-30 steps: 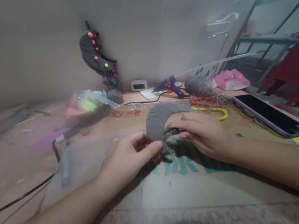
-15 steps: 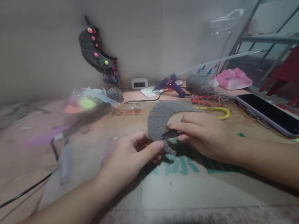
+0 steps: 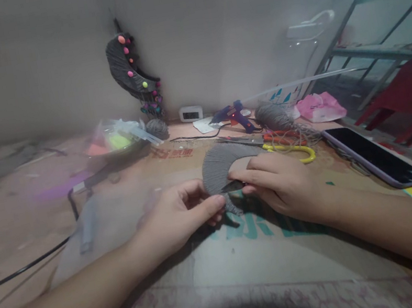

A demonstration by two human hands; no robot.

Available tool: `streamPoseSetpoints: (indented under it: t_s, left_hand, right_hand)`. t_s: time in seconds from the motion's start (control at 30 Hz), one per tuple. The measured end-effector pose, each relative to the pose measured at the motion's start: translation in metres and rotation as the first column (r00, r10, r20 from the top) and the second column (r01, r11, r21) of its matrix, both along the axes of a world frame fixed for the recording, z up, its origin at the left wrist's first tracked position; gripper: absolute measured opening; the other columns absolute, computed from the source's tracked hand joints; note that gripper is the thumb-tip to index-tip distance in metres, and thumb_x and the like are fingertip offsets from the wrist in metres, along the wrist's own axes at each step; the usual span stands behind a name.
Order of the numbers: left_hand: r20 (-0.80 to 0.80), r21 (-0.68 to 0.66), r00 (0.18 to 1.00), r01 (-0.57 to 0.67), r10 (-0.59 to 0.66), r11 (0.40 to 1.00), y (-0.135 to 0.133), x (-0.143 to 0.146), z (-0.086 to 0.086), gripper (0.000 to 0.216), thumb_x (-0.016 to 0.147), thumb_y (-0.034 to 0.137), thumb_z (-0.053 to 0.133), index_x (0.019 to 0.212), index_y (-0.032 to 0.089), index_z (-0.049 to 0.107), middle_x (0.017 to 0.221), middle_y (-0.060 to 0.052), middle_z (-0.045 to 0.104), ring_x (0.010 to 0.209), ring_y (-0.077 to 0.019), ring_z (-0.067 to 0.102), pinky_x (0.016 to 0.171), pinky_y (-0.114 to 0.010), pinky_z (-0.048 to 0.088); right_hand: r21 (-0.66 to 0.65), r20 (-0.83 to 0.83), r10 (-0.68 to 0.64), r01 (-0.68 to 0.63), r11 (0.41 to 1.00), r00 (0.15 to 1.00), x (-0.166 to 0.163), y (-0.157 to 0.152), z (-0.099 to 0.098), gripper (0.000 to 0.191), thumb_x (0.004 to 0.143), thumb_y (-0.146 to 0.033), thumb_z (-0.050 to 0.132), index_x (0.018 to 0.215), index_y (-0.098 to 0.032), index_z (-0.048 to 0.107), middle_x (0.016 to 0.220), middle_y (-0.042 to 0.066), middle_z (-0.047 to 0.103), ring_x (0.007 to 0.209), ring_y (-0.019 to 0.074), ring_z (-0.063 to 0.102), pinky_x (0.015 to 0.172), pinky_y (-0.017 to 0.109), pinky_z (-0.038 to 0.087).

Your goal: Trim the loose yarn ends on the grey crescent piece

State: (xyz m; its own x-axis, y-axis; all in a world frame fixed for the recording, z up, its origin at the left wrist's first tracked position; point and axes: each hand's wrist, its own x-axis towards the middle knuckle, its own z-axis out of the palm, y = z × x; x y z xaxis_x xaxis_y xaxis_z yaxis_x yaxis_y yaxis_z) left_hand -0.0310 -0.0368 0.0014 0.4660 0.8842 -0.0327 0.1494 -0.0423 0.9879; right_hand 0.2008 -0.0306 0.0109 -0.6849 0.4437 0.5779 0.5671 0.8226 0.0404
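Observation:
A grey yarn-wrapped crescent point(image 3: 219, 164) lies on a cardboard sheet point(image 3: 248, 258) in the middle of the view. My left hand point(image 3: 179, 214) pinches its lower tip between thumb and fingers. My right hand point(image 3: 278, 181) rests on the crescent's inner curve, fingers closed on a small dark pointed tool point(image 3: 232, 186) whose tip touches the yarn. Just beyond my right hand lie yellow-handled scissors point(image 3: 293, 151) and orange-handled ones point(image 3: 280, 136).
Against the wall leans a dark crescent with coloured pompoms point(image 3: 132, 74). Along the back sit a blue glue gun point(image 3: 234, 113), grey yarn balls point(image 3: 273, 116), a small clock point(image 3: 191, 113), a pink bag point(image 3: 320, 107). A phone point(image 3: 372, 156) lies right; a black cable point(image 3: 30, 267) crosses left.
The hands and crescent have barely shifted. The crescent's upper arm has turned slightly, and a pair of scissor blades now shows behind it.

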Motion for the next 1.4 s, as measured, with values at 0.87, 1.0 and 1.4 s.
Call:
streamPoseSetpoints:
  t_s: [0.87,1.0,1.4]
  left_hand:
    - [0.015,-0.007,1.0,-0.017,0.017,1.0,0.0003,0.0016,0.0013,0.019,0.079,0.035,0.067,0.075,0.016,0.065,0.063,-0.001,0.065,0.058,-0.0125,0.06,0.057,-0.022,0.046]
    - [0.018,-0.007,1.0,-0.006,0.006,1.0,0.0001,0.0017,0.0011,0.019,0.08,0.034,0.067,0.076,0.016,0.064,0.064,-0.001,0.065,0.058,-0.0121,0.059,0.056,-0.022,0.045]
    - [-0.08,0.028,0.997,0.016,-0.014,0.999,0.0004,-0.0031,-0.0012,0.025,0.083,0.041,0.064,0.078,0.016,0.063,0.068,-0.001,0.067,0.063,-0.0133,0.061,0.059,-0.023,0.044]
  right_hand:
    - [0.033,0.007,-0.009,0.009,0.999,1.0,0.0032,-0.001,-0.0001,0.024,0.094,-0.021,0.049,0.115,-0.019,0.059,0.082,0.004,0.061,0.076,0.017,0.055,0.067,0.029,0.039]
    - [0.026,0.009,-0.003,0.003,1.0,1.0,0.0019,-0.0015,0.0007,0.024,0.094,-0.021,0.049,0.116,-0.019,0.059,0.084,0.005,0.061,0.077,0.0171,0.055,0.067,0.029,0.038]
    - [-0.009,0.007,0.03,-0.03,1.0,1.0,0.0016,-0.0016,0.0011,0.022,0.095,-0.019,0.048,0.113,-0.018,0.06,0.084,0.004,0.063,0.077,0.015,0.056,0.065,0.027,0.037]
